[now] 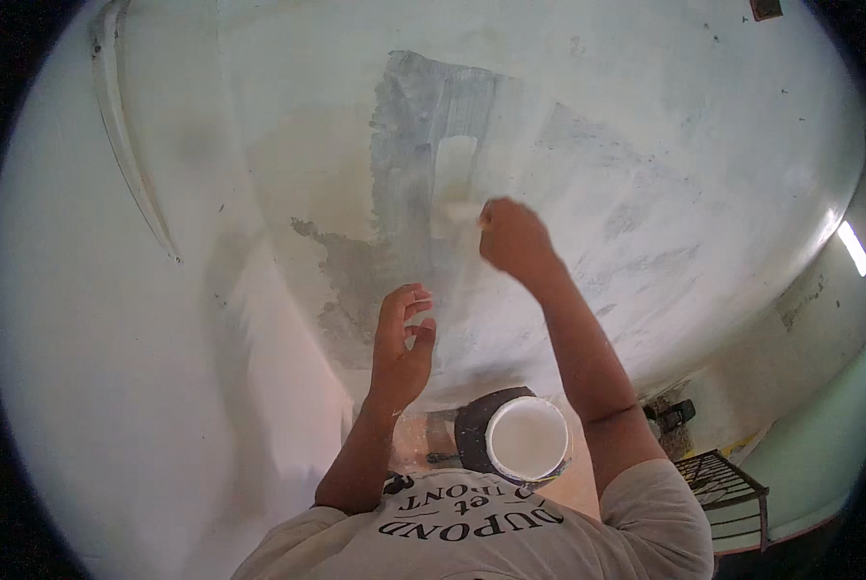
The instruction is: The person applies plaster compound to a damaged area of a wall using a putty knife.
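Observation:
My right hand [520,242] is raised to the wall, its fingers closed round a paintbrush [464,211]. The brush's pale head is blurred and lies against the wall or very near it. Grey patches [404,145] mark the whitish wall [288,126], and a fresh-looking white stroke [456,159] sits just above the brush. Lower and to the left, my left hand [404,338] hangs in front of the wall, fingers loosely bent and apart, holding nothing. Below both hands stands a white bucket [492,437] with whitish contents.
Behind the bucket is a dark rounded thing [473,425], partly hidden. A metal rack [728,488] stands at the lower right, with a dark object [676,416] near it. A thin raised strip [118,145] runs down the left wall, which meets the marked wall at a corner.

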